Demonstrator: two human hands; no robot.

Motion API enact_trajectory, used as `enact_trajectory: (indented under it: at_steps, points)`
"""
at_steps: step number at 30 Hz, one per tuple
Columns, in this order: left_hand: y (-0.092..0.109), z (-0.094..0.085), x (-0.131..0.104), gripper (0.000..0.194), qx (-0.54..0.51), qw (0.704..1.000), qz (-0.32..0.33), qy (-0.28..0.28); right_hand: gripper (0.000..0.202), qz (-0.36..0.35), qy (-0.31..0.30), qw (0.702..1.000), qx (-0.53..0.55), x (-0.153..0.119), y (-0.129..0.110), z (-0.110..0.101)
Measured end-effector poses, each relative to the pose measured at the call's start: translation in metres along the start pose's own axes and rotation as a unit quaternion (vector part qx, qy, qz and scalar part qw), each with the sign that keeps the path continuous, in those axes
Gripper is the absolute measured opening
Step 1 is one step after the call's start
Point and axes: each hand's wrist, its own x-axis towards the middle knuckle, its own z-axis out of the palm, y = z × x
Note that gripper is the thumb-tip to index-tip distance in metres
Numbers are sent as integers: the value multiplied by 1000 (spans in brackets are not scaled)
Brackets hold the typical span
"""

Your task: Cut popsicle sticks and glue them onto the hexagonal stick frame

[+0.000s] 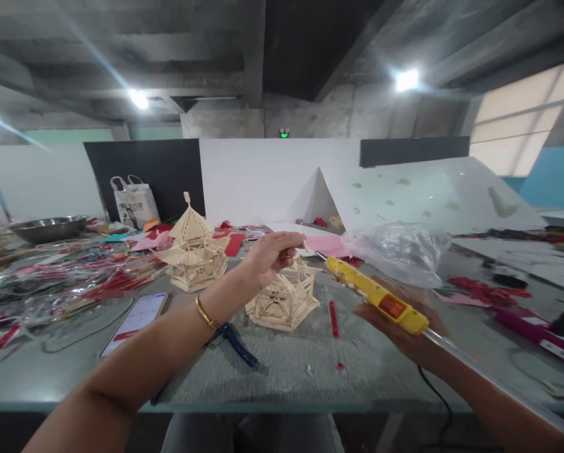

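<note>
At the far left of the grey table (pixel 282 371), a steel bowl (pixel 50 228) is seen near the back edge, with a heap of red strips in clear wrappers (pixel 69 277) spread in front of it. A white tote bag (pixel 135 204) is propped against the dark panel behind. Nearer the front edge, a phone (pixel 135 321) is laid flat with its screen lit, and blue-handled pliers (pixel 237 345) are set just beside the left forearm. A finished stick pagoda (pixel 193 251) is stood upright behind the phone.

The left hand (pixel 270 255) is raised over the middle of the table, its fingers pinched on a small wooden stick (pixel 304 245) whose tip is held just above the unfinished stick model (pixel 284 296). That model is placed on the table at the centre, directly below the left hand and to the right of the finished pagoda, well apart from it. A red stick (pixel 333 319) is laid on the table just right of the model.

The right hand (pixel 405 324) is closed around a yellow glue gun (pixel 376 296), whose nozzle is pointed up and left toward the pinched stick; whether the two are touching cannot be told. A clear glue rod is seen projecting from its rear. A crumpled clear plastic bag (pixel 398 251) is seen behind the gun, and a purple tool (pixel 539 330) is laid at the far right.
</note>
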Motion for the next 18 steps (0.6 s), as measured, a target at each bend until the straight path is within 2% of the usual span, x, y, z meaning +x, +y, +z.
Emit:
enact_trajectory:
  at_steps: [4, 11, 18]
  points:
    - [2, 4, 4, 12, -63, 997, -24, 27, 25, -59, 7, 998, 7, 3, -2, 0]
    - [-2, 13, -1, 13, -98, 994, -43, 32, 24, -89, 18, 996, -9, 6, -4, 0]
    - [-3, 18, -6, 12, -104, 991, -66, 45, 27, -23, -2, 1000, -12, 3, 0, 2]
